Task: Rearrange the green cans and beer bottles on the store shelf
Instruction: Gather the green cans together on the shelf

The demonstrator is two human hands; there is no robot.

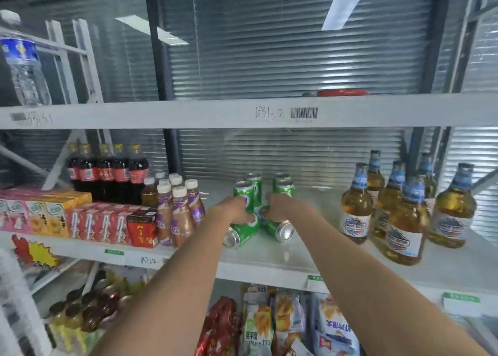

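Observation:
Several green cans stand upright in the middle of the white shelf (269,258), such as one (243,191) on the left and one (285,187) on the right. Two more lie on their sides in front. My left hand (233,210) grips the left lying can (241,234). My right hand (283,207) grips the right lying can (279,229). Several beer bottles with blue neck labels stand to the right, the nearest (404,221) at the front and another (355,204) closest to the cans.
Left of the cans stand purple-labelled coffee bottles (179,215), dark soda bottles (107,172) and red and yellow drink cartons (89,221). An upper shelf (188,113) carries a water bottle (24,67). Snack bags (269,323) fill the shelf below.

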